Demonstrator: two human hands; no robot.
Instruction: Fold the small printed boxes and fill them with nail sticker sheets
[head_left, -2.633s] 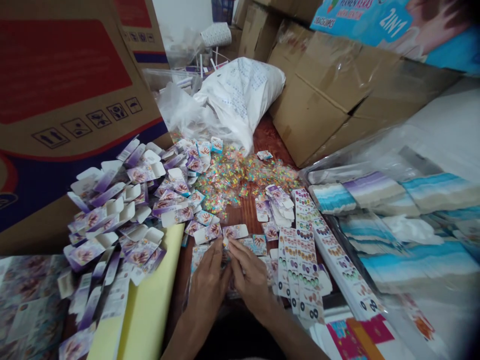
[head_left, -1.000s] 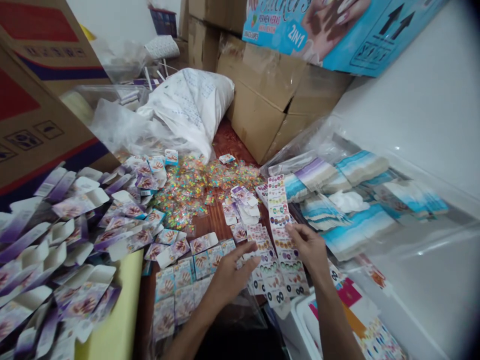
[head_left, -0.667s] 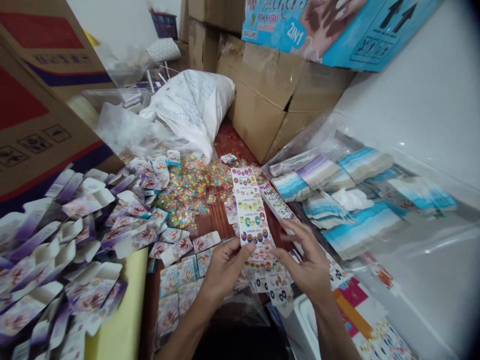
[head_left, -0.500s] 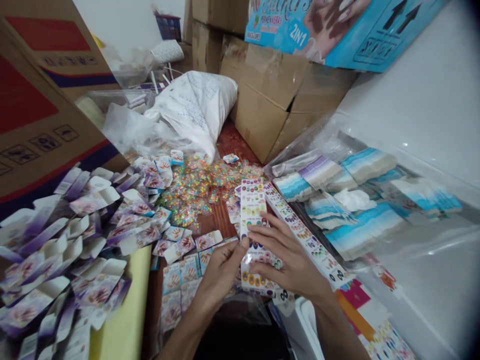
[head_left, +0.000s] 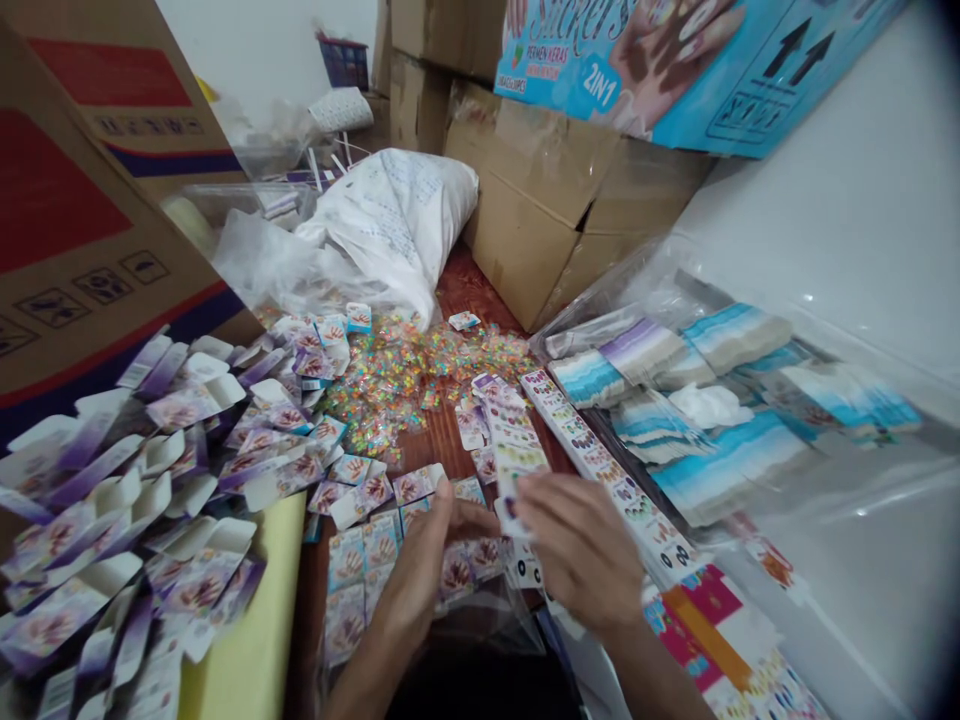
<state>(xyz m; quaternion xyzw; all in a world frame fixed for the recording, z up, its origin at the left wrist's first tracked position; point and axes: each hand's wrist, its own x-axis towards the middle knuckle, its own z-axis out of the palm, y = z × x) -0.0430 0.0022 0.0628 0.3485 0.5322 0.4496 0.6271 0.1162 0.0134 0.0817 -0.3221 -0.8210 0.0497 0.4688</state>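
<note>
Strip: a printed sticker strip (head_left: 514,455) stands tilted between the hands, above the desk, blurred by motion.
Right hand: the right hand (head_left: 577,555) is beside the strip, its right fingers (head_left: 536,505) curled against the strip's lower end; the blur hides whether they grip it.
Left hand: the left hand (head_left: 412,570) is over flat nail-art cards (head_left: 346,590), its left fingers (head_left: 469,520) bent near the strip; whether they hold anything cannot be told.
Desk: the wooden desk (head_left: 442,440) carries a long sticker strip (head_left: 607,470) just beside the right hand, plus scattered colourful small packets (head_left: 397,390).
Left: open purple-and-white cartons (head_left: 172,470) lie heaped, partly on a yellow sheet (head_left: 255,610).
Right: a clear plastic bag (head_left: 600,335) holds blue-and-white stacks (head_left: 727,465).
</note>
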